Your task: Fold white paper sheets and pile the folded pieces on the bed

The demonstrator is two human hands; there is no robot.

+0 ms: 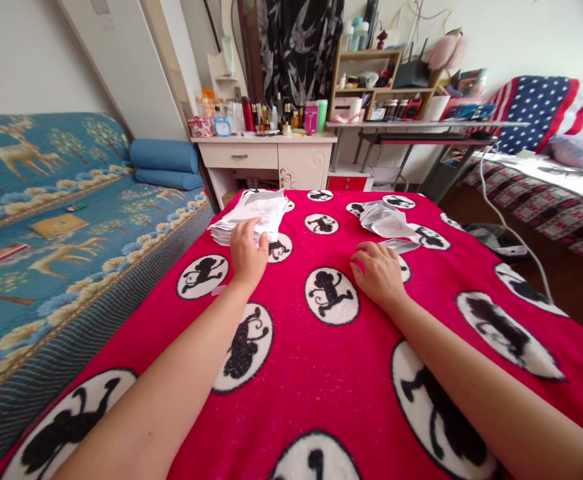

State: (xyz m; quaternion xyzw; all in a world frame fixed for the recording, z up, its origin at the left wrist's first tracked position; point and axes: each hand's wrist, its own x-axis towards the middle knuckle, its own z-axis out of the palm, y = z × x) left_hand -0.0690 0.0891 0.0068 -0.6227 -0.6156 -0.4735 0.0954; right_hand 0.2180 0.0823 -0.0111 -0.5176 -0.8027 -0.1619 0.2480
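My left hand (248, 257) is at the near edge of a stack of white papers (254, 210), its fingertips over the edge and the thumb apart to the right. The papers have faint print and lie in a loose, uneven pile. My right hand (378, 273) rests palm down on the red blanket (291, 360), fingers loosely bent, with nothing visible in it. Just beyond it lie a crumpled white paper (384, 219) and a flatter folded piece of paper (400, 245). The underside of the right hand is hidden.
On the left stands a blue patterned sofa (86, 227). A white dresser (301, 160) crowded with bottles is at the back, beside a desk (421, 125) with shelves. To the right, a white cable (501, 220) hangs near a bed (546, 207).
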